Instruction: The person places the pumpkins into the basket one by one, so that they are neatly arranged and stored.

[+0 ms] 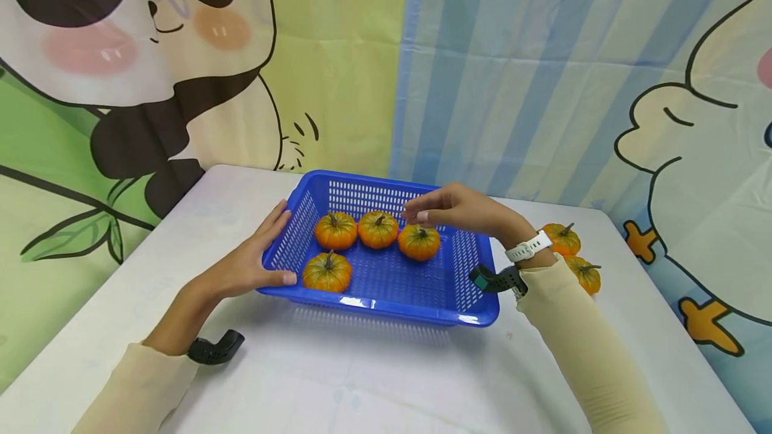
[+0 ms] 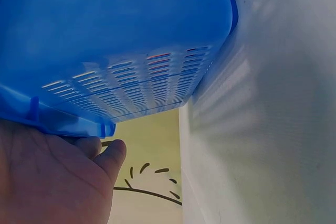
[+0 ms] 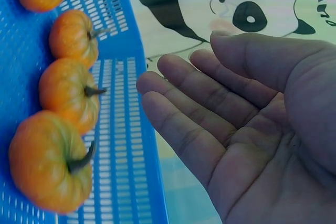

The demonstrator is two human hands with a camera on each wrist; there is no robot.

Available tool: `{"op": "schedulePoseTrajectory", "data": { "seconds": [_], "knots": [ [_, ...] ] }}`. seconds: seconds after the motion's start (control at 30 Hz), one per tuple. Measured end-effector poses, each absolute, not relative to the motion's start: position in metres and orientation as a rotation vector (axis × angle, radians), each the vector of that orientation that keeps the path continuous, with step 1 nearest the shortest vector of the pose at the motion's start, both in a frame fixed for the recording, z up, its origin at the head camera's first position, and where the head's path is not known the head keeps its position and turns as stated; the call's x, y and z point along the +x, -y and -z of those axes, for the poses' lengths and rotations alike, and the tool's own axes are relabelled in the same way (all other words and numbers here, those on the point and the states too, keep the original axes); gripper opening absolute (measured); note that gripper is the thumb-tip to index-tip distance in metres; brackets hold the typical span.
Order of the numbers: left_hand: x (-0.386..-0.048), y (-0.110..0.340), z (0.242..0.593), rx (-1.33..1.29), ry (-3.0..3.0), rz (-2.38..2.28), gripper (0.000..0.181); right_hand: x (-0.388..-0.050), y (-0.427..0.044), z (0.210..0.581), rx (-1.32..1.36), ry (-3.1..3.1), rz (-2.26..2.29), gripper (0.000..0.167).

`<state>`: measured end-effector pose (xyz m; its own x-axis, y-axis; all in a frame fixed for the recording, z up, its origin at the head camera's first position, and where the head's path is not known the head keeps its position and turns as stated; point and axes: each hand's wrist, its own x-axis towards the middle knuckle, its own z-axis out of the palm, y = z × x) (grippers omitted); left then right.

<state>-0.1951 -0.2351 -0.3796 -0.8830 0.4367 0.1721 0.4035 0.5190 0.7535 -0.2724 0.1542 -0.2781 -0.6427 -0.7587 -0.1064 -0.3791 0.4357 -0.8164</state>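
A blue plastic basket [image 1: 392, 286] holds several small orange pumpkins, three along its back, such as the rightmost one [image 1: 419, 242], and one at its front left [image 1: 327, 272]. My left hand [image 1: 244, 266] grips the basket's left rim, thumb over the front left corner and fingers along the outer side; the left wrist view shows this hand [image 2: 58, 177] beside the perforated wall [image 2: 131, 85]. Above the rightmost pumpkin hovers my right hand [image 1: 461, 209], empty. In the right wrist view its palm [image 3: 252, 129] shows, fingers loosely extended, apart from the pumpkins [image 3: 50, 161].
Two more pumpkins, one behind [image 1: 562, 239] and one in front [image 1: 584, 274], lie on the white table [image 1: 386, 380] right of the basket, partly behind the right wrist. A curtain [image 1: 482, 72] with cartoon animals hangs behind the table.
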Motion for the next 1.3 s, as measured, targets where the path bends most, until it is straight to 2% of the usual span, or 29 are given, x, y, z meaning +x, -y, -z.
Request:
{"op": "schedulePoseTrajectory", "data": {
  "seconds": [0.77,1.3],
  "knots": [
    [-0.195,0.234,0.379,0.733,-2.723,-1.300,0.110,-0.250,-0.234,0.291,-0.739,-2.378,1.261,0.038],
    [-0.195,0.234,0.379,0.741,-2.722,-1.313,0.109,-0.237,-0.283,0.307,-0.509,-2.596,1.311,0.052]
  ]
}}
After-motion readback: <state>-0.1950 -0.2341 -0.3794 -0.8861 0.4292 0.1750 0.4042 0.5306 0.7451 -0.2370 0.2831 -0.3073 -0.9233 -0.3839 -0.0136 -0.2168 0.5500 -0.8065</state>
